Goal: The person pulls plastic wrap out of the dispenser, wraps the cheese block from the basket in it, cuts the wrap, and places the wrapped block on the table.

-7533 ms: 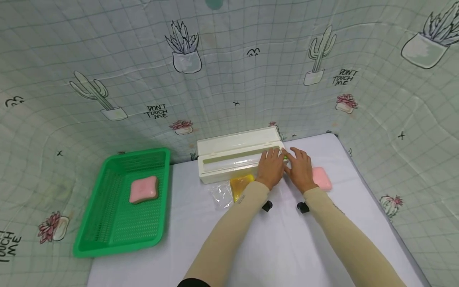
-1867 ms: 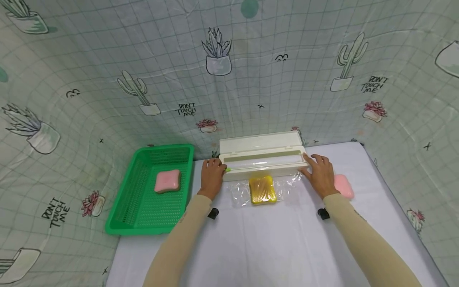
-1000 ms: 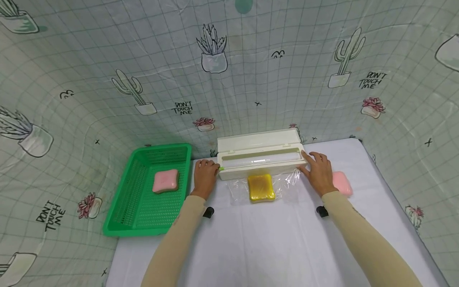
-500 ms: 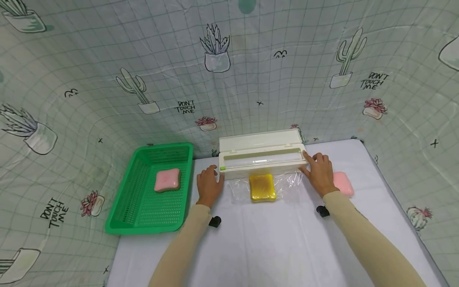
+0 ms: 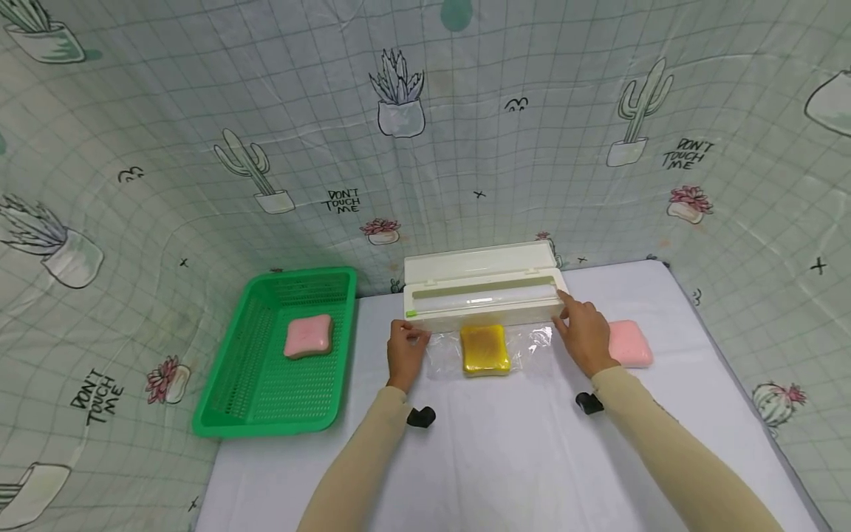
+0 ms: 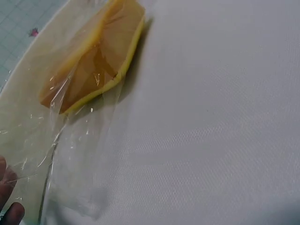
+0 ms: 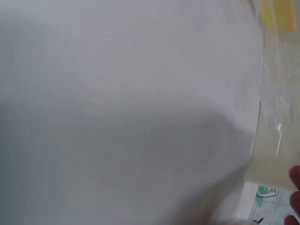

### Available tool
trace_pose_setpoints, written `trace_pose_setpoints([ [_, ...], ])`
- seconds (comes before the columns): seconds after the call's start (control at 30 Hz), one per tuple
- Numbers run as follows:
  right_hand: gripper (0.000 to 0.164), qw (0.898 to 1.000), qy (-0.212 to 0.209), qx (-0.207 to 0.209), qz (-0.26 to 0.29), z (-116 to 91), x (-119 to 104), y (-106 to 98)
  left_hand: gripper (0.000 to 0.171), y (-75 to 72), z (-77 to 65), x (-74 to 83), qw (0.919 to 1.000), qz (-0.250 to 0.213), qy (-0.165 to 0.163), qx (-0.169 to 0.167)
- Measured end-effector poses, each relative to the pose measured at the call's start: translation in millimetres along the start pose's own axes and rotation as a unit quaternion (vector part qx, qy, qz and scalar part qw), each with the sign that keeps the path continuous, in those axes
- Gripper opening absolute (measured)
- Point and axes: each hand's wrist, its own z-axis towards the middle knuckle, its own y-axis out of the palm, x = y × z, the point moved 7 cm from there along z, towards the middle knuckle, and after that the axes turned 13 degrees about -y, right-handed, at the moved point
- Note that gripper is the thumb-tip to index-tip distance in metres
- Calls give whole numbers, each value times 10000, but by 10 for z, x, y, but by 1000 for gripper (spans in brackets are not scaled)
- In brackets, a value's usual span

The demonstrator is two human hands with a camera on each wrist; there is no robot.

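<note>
A white cling film dispenser [image 5: 495, 316], its lid raised and a film roll inside, stands at the back of the table. Clear cling film [image 5: 532, 346] runs from its front over a yellow square block [image 5: 485, 349], which has a brownish top. My left hand [image 5: 405, 355] pinches the film's left edge in front of the dispenser; its fingertips [image 6: 13, 213] meet the film in the left wrist view. My right hand [image 5: 585, 336] holds the dispenser's right end between thumb and finger. A green slider [image 5: 411, 313] sits at the dispenser's left end.
On the left stands a green basket [image 5: 213, 427] with a pink block [image 5: 309, 336] in it. Another pink block [image 5: 630, 343] lies beside my right hand. A patterned cloth [image 5: 452, 148] hangs behind the white-covered table [image 5: 518, 458].
My left hand slid the green slider to the left end, let it go, then came down to the film's left edge. My right hand shifted slightly left. Earlier, both hands were at the dispenser's right end.
</note>
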Motion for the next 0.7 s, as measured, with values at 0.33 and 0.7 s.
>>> trace_pose_setpoints([
  [0.33,15,9961,-629,509,353,-26,-135,-25,22,-4,27,-77,9998,112,-127,-59],
  [0.7,12,9964,-737,100,417,-87,-148,75,8,73,35,26,9974,685,-48,-206],
])
